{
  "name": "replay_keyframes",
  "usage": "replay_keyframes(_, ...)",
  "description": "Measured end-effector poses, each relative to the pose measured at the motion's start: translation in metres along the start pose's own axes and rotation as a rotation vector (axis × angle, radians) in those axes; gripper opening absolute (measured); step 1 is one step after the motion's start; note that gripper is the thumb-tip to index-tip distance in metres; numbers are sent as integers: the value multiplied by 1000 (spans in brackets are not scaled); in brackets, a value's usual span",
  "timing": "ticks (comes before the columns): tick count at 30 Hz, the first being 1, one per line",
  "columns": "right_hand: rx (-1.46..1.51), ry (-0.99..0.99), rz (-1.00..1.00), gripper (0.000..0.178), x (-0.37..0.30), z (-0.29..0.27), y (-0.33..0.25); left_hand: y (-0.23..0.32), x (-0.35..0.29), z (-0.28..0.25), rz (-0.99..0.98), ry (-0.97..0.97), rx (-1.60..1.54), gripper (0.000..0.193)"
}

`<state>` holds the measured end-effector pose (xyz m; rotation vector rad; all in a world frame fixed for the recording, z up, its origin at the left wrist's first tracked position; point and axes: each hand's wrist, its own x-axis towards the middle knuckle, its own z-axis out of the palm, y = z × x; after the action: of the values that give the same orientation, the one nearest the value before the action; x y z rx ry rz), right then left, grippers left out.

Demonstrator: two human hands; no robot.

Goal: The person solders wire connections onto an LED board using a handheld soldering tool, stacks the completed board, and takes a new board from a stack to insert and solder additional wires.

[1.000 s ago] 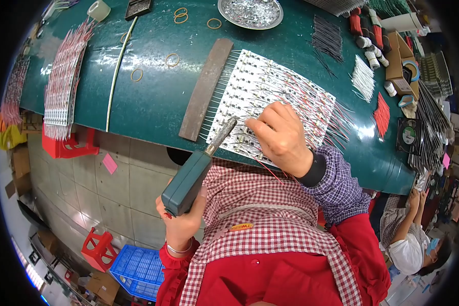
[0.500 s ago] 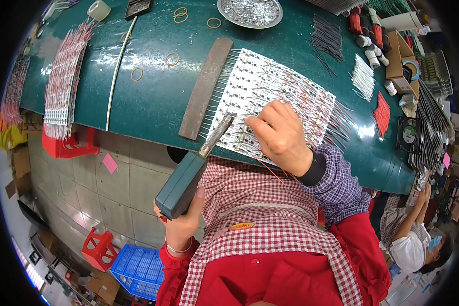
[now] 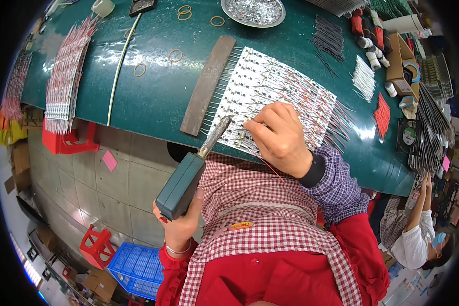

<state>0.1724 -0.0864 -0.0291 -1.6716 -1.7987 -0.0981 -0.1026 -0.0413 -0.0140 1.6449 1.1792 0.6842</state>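
My left hand (image 3: 180,223) grips a dark green soldering gun (image 3: 179,186) from below. Its metal barrel slants up to the right, and the tip lies over the white circuit board panel (image 3: 242,84), close to the fingers of my right hand (image 3: 279,133). Thumb and forefinger of that hand are pinched together just above the panel; what sits between them is too small to make out. Rows of small dark parts cover the board. Red and dark wires (image 3: 311,109) fan out over its right side, and red wires hang past the table edge below my right hand.
A brown flat bar (image 3: 208,86) lies along the panel's left-hand wires. Bundles of black (image 3: 328,38), white (image 3: 363,77) and red wires (image 3: 382,115) rest to the right. A metal bowl (image 3: 253,23) stands behind. Wired boards (image 3: 64,97) lie far left. A co-worker (image 3: 415,237) sits at right.
The view has shifted slightly. The soldering gun and both hands keep nearly the same pose over the panel. At right, the co-worker's arms have moved a little.
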Motion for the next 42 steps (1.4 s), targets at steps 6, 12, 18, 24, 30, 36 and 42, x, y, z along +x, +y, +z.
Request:
replay_keyframes(6, -11, -7, -15, 15, -2, 2, 1, -1, -2, -2, 24, -30, 16, 21)
replay_keyframes(12, -12, -14, -13, 23, -1, 1, 1, 6, 1, -1, -29, -81, -77, 18)
replay_keyframes(18, -14, -14, -11, 22, -1, 1, 0, 4, 1, -2, 7, -94, -37, 18)
replay_keyframes(24, -20, -15, -16, 22, -2, 2, 1, -12, -9, -4, 61, -17, -76, 24)
replay_keyframes(30, -17, -17, -23, 15, -1, 0, 0, -21, -11, -6, 94, -10, -13, 27)
replay_keyframes(36, 208, 45, 78, 20, -9, -39, 16, -10, -4, 8, 8, 76, -138, 28)
replay_keyframes(42, -359, 222, 359, 15, -56, -95, 97, -2, 6, 11, -75, 55, -215, 29)
